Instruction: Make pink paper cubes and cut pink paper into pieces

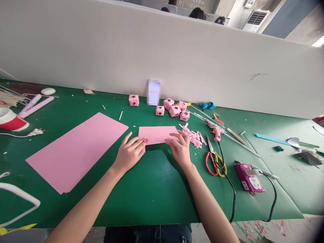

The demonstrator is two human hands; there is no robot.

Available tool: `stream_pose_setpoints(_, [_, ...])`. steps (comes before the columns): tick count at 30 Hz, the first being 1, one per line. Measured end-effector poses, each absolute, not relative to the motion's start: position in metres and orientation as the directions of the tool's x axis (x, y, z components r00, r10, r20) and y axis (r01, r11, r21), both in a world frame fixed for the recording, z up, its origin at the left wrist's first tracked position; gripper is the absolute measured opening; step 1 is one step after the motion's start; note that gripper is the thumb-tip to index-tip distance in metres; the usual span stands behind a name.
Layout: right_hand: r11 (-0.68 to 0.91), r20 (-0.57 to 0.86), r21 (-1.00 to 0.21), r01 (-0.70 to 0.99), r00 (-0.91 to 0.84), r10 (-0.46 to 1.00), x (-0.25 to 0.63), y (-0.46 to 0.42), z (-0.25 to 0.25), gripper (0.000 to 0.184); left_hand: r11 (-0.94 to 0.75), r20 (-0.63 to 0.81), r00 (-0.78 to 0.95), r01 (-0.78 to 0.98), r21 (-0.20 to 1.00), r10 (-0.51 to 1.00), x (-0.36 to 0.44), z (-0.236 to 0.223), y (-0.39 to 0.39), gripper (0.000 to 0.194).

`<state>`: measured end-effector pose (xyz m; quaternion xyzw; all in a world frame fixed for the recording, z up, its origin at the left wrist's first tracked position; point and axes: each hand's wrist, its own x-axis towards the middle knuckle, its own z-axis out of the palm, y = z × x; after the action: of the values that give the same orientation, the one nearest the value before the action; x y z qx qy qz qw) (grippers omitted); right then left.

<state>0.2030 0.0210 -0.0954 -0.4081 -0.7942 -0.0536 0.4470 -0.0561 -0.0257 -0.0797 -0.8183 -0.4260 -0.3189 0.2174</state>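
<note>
In the head view a pink rectangular sheet of paper point(159, 133) lies flat on the green table between my two hands. My left hand point(130, 151) rests at its left end, fingers spread and fingertips on the lower left corner; a small red-and-white patterned bit shows at one fingertip. Over the right end, my right hand point(180, 146) is open with bent, parted fingers touching the paper's edge. Just right of it lies a pile of narrow pink paper strips point(194, 136). Several folded pink paper cubes point(174, 110) stand behind the sheet, and another pink cube point(134, 100) sits apart from them.
A large pink sheet point(78, 152) covers the left side. To the right lie scissors point(212, 158), a pink glue gun point(216, 131) with a black cord and a purple power socket point(250, 178). A phone point(154, 92) leans on the white partition point(101, 50). A red-and-white cup point(15, 121) stands far left.
</note>
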Motion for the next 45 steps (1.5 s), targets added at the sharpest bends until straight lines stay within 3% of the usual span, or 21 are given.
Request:
stream_pose_setpoints(7, [0.643, 0.759, -0.339, 0.686, -0.205, 0.618, 0.218, 0.028, -0.092, 0.016, -0.538, 0.714, 0.428, 0.839, -0.086, 0.554, -0.059, -0.076, -0.027, 0.021])
stream_pose_setpoints(12, [0.54, 0.729, -0.571, 0.618, 0.078, 0.68, 0.235, 0.035, -0.088, 0.011, -0.492, 0.738, 0.386, 0.866, -0.084, 0.554, -0.074, -0.077, -0.022, 0.028])
stream_pose_setpoints(17, [0.451, 0.673, -0.696, 0.559, 0.289, 0.681, 0.234, 0.031, -0.079, 0.021, -0.461, 0.768, 0.255, 0.885, 0.06, 0.588, -0.082, -0.082, -0.019, 0.032])
stream_pose_setpoints(21, [0.409, 0.49, -0.871, 0.272, 0.426, 0.761, 0.223, 0.023, -0.07, 0.027, -0.499, 0.764, 0.246, 0.859, 0.113, 0.596, -0.074, -0.084, -0.022, 0.026])
stream_pose_setpoints(24, [0.394, 0.356, -0.919, 0.022, 0.476, 0.804, 0.221, 0.022, -0.067, 0.03, -0.51, 0.769, 0.199, 0.839, 0.187, 0.608, -0.069, -0.083, -0.023, 0.021])
stream_pose_setpoints(28, [0.338, 0.267, -0.926, -0.165, 0.346, 0.899, 0.223, 0.029, -0.077, 0.037, -0.509, 0.776, 0.107, 0.808, 0.296, 0.621, -0.067, -0.076, -0.024, 0.011])
stream_pose_setpoints(30, [0.266, 0.227, -0.934, -0.237, 0.177, 0.958, 0.224, 0.032, -0.084, 0.045, -0.528, 0.76, 0.09, 0.77, 0.357, 0.644, -0.067, -0.072, -0.025, 0.028])
stream_pose_setpoints(33, [0.189, 0.189, -0.952, -0.24, 0.023, 0.982, 0.224, 0.029, -0.09, 0.054, -0.55, 0.666, 0.075, 0.635, 0.542, 0.742, -0.065, -0.07, -0.028, 0.055])
stream_pose_setpoints(37, [-0.069, -0.023, -0.954, -0.292, -0.159, 0.987, 0.216, 0.018, -0.088, 0.049, -0.455, 0.494, 0.043, 0.466, 0.759, 0.868, -0.063, -0.069, -0.031, 0.066])
stream_pose_setpoints(45, [-0.257, -0.181, -0.878, -0.404, -0.219, 0.959, 0.2, 0.007, -0.076, 0.055, -0.31, 0.297, 0.091, 0.221, 0.925, 0.951, -0.061, -0.064, -0.032, 0.067])
